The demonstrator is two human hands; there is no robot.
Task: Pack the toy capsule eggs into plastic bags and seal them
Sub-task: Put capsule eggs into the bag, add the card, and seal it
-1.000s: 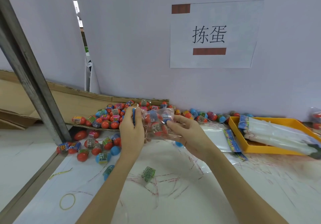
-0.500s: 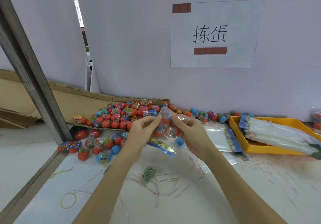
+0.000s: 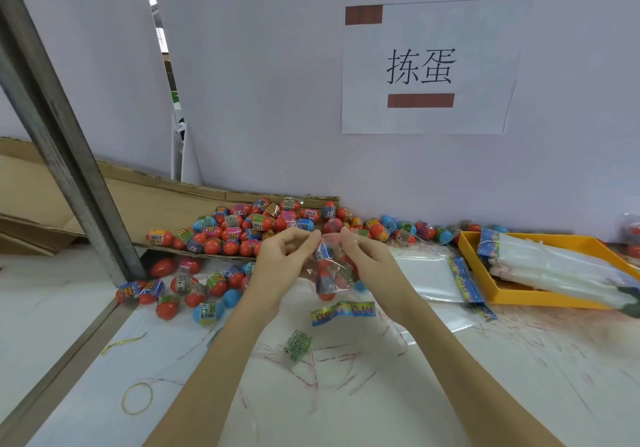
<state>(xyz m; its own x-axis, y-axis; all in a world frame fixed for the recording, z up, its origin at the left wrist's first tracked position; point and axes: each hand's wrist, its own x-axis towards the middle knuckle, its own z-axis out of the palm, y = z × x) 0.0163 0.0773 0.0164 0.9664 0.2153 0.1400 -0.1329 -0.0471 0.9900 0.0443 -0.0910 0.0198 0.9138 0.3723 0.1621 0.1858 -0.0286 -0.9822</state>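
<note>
From the head camera, our left hand (image 3: pixel 282 261) and right hand (image 3: pixel 369 259) pinch the mouth of the clear plastic bag of red-and-blue capsule eggs (image 3: pixel 329 273), held above the white table (image 3: pixel 485 377). We should probably align both edges before pressing the seal.

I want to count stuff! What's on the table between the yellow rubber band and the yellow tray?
In the head view, between the rubber band and the tray lie a green label, thin red strips and both forearms.
</note>
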